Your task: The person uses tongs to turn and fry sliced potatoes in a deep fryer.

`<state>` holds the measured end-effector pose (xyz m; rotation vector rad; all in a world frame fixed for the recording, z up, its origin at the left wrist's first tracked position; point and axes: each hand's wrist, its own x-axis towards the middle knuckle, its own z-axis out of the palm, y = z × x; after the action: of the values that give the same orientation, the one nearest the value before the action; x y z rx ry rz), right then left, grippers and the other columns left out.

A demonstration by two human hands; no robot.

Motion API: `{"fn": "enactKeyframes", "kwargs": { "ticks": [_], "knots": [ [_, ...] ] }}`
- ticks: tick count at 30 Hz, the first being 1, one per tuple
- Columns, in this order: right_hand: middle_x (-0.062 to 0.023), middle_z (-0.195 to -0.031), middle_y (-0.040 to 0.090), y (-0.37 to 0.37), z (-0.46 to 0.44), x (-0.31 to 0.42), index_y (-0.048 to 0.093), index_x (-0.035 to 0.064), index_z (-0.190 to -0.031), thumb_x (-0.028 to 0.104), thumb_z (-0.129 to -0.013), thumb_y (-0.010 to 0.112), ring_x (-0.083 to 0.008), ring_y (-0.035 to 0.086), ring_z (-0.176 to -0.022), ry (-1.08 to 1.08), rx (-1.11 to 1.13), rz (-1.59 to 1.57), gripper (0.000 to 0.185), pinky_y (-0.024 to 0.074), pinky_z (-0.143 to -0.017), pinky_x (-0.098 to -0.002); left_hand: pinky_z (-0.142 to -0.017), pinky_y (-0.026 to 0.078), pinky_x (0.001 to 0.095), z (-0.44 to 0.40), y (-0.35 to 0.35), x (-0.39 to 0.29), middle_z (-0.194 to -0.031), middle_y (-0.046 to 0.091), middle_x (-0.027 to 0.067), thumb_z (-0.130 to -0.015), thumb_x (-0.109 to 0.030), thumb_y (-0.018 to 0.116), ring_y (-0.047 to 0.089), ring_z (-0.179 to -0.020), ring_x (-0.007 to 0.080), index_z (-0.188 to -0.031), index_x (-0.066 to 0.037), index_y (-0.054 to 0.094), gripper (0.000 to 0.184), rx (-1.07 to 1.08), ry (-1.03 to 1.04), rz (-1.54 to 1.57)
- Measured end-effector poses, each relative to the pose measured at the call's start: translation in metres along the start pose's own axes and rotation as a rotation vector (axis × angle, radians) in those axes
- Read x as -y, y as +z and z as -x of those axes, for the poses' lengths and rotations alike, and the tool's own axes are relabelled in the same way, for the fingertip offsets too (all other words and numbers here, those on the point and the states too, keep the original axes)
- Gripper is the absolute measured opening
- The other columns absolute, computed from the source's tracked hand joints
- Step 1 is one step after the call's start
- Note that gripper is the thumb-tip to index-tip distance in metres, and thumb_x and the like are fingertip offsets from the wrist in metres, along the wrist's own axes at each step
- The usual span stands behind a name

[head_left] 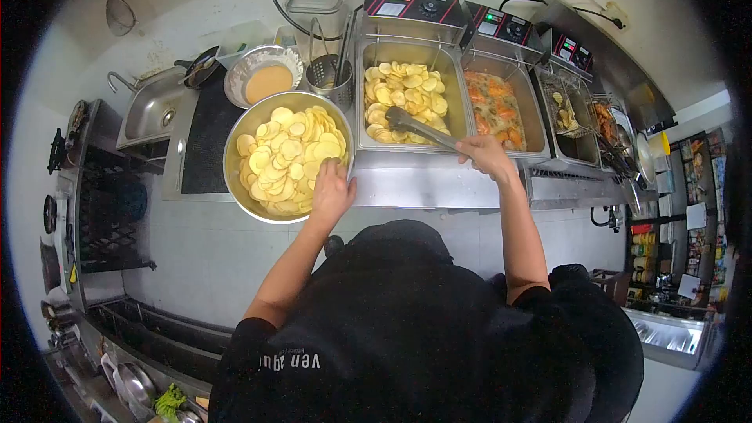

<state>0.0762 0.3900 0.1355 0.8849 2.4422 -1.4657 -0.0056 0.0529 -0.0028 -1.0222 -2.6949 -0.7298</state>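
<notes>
Long grey metal tongs (427,130) are held in the right hand (487,158), over yellow slices (407,78) contained in a rectangular steel fryer (407,146). A wide round steel bowl (233,172) is heaped with pale-yellow round slices (283,153), touched by the left hand (333,189). Tan liquid (269,83) is held in a smaller metal bowl (236,82) behind.

Both forearms (290,266) reach forward, left hand (332,192) lowered, right hand (487,157) gripping.

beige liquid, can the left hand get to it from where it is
Probably yes: the left hand would have to cross the bowl of slices standing in front, but nothing seems to cover the beige liquid.
</notes>
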Motion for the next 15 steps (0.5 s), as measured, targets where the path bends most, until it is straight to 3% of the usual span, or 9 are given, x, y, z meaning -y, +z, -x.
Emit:
{"fn": "enactKeyframes", "kwargs": {
  "ticks": [15],
  "knots": [
    [-0.0031,-0.076,0.065,0.018,-0.006,0.0,0.072,0.0013,-0.109,0.022,-0.094,0.067,-0.0055,0.04,-0.047,0.087,0.016,-0.109,0.026,0.0238,-0.038,-0.0249,-0.098,0.046,0.0487,-0.001,-0.001,-0.001,-0.117,0.056,0.0252,-0.082,-0.015,0.071,0.052,-0.116,0.043,-0.105,0.008,0.061,0.034,0.013,-0.015,0.029]
  ]
}}
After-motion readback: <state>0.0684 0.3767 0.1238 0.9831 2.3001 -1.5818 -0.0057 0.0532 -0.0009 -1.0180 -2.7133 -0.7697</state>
